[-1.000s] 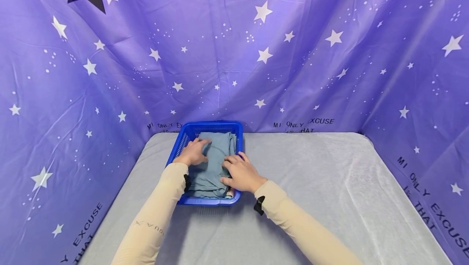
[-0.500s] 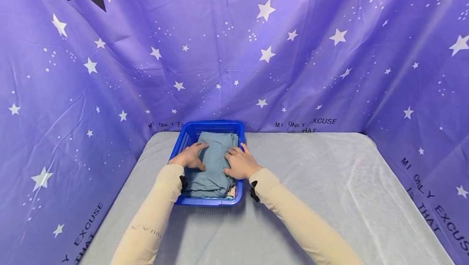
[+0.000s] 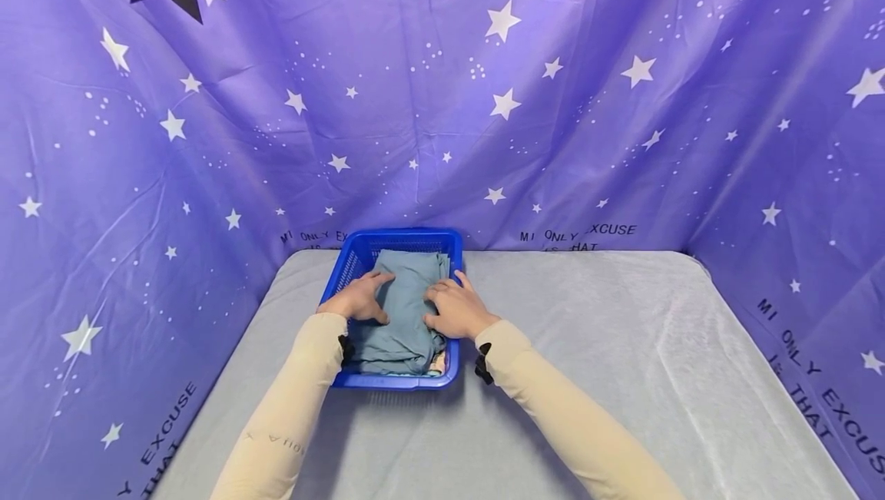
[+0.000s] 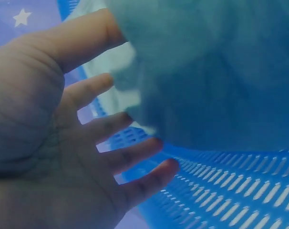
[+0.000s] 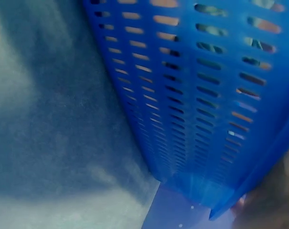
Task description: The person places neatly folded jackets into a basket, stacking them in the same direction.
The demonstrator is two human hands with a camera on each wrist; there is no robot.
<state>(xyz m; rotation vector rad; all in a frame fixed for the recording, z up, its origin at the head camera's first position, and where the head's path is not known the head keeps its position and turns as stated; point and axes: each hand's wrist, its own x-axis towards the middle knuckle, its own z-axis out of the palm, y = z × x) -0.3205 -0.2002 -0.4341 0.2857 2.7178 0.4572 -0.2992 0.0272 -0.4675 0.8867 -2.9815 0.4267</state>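
A folded blue-grey cloth garment [image 3: 408, 293] lies in a blue plastic basket [image 3: 415, 382]. My left hand [image 3: 358, 298] is at the garment's left side, inside the basket's left wall. In the left wrist view, its fingers [image 4: 144, 155] are spread and nearly straight, with the thumb at the cloth. My right hand [image 3: 458, 309] rests at the garment's right edge, over the basket's right rim, its fingers loosely bent. The right wrist view shows mostly the slotted outer wall [image 5: 173, 95], with that hand a dark blur in the corner. A patterned fabric [image 3: 439, 363] peeks out underneath.
The basket stands on a grey cloth-covered table [image 3: 588, 346], near its back edge. A purple star-printed curtain [image 3: 415, 100] hangs behind the table and along both sides.
My left hand has shifted slightly left and toward me. My right hand has moved slightly away from me. Over the last half second both hands stay nearly still.
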